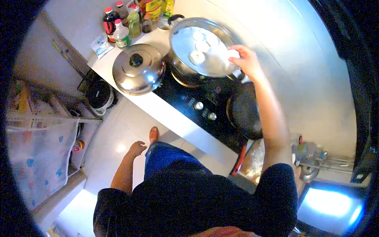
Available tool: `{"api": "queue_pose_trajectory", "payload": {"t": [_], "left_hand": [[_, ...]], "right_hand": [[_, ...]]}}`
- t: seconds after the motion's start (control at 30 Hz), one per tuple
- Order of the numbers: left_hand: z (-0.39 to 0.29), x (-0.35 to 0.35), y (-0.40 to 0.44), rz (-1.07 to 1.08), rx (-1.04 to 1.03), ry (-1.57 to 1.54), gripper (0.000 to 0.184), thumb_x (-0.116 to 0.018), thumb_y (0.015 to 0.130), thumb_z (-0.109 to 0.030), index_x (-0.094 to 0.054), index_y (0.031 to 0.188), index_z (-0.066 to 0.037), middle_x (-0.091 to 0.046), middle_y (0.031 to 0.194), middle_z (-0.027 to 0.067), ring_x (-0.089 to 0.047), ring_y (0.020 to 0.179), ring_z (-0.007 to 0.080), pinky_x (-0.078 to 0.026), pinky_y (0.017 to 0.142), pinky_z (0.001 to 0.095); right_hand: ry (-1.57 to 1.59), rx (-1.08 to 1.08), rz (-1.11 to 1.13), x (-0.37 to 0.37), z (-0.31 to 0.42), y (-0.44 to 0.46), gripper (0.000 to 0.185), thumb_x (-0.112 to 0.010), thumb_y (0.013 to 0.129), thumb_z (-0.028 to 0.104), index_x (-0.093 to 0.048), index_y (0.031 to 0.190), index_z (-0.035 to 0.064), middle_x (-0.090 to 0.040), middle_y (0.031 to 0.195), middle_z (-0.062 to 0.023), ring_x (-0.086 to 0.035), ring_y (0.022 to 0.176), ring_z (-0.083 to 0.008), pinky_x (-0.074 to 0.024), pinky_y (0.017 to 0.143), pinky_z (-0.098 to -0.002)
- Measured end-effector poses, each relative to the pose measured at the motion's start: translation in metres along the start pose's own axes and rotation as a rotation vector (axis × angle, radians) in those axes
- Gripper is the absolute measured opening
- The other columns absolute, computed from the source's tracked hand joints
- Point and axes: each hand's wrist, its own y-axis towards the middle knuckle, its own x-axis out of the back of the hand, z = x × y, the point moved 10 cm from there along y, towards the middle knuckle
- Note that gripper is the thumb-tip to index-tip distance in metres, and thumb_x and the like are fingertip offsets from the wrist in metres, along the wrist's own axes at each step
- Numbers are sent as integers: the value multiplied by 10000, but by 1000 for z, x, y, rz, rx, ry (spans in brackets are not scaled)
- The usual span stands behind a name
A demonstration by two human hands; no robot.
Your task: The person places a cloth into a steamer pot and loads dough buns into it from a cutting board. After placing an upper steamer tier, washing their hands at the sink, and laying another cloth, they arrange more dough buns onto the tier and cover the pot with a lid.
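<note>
My right hand is closed around a white steamed bun, held over the right rim of a large metal steamer pot. Several more white buns, among them one bun at the lower left, lie spaced apart on the steamer's shiny tray. My left hand hangs low by my left leg above the floor, its fingers loosely apart and holding nothing. Left of the pot, a domed steel lid with a black knob rests on the counter.
The steamer stands on a black gas stove with two knobs. A dark frying pan sits on its right side. Sauce bottles crowd the back left corner. A cutting board and a sink are at the right.
</note>
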Motion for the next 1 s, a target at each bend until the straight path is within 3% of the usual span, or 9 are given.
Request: {"api": "queue_pose_trajectory", "payload": {"t": [0.07,0.17,0.3,0.37,0.5,0.6,0.8,0.97,1.0], "left_hand": [[57,16,37,-109,-121,54,386,-625,719,-312,-583,978,-30,-619,865,162,-611,727,240,-495,673,331],[78,51,22,-79,23,-33,359,-619,717,-309,-589,947,-36,-619,864,156,-600,789,249,-477,748,337],[117,65,30,-92,61,-90,319,-600,737,-293,-590,937,-45,-617,885,136,-599,812,237,-474,764,331],[120,63,35,-39,-60,-32,321,-602,735,-287,-586,946,-47,-615,894,140,-598,816,238,-474,764,333],[119,68,37,-66,45,-104,335,-614,727,-290,-584,955,-47,-613,899,148,-597,811,251,-476,758,344],[117,67,50,-93,-5,-100,342,-621,726,-288,-579,963,-46,-618,879,140,-601,790,256,-479,737,347],[45,92,29,-38,-106,24,337,-622,724,-271,-566,955,-32,-623,803,139,-606,761,238,-481,698,335],[52,59,54,-10,-147,62,357,-639,717,-266,-558,976,-34,-626,769,146,-607,748,222,-479,677,315],[54,45,75,-3,-379,123,362,-645,713,-258,-555,980,-31,-625,756,144,-605,718,215,-480,652,314]], "right_hand": [[-107,49,60,-33,-25,64,355,-717,621,71,-601,956,58,-607,919,-81,-547,833,-161,-427,763,-275],[-432,170,143,-89,-4,124,360,-707,608,107,-608,954,87,-599,914,-119,-557,858,-233,-432,780,-318],[-708,265,224,-147,-13,164,336,-665,614,97,-604,945,96,-579,935,-153,-541,921,-310,-432,804,-369],[-795,227,293,-165,-33,176,337,-643,613,102,-593,946,101,-551,968,-164,-512,959,-344,-427,826,-395],[-960,272,301,-182,-63,186,341,-640,617,111,-582,953,103,-537,1003,-155,-507,974,-330,-424,846,-399],[-946,275,300,-187,-63,187,355,-650,626,122,-581,973,102,-538,1004,-152,-509,971,-328,-424,848,-400],[-724,211,61,-104,7,129,347,-678,677,171,-590,1007,113,-557,1027,-151,-525,966,-304,-435,829,-360],[-458,-123,-391,51,31,-50,334,-676,710,162,-594,1029,107,-591,977,-99,-574,843,-182,-468,738,-308],[-423,-197,-518,86,27,-100,324,-670,715,144,-594,1025,87,-590,967,-94,-576,814,-167,-470,718,-298]]}}
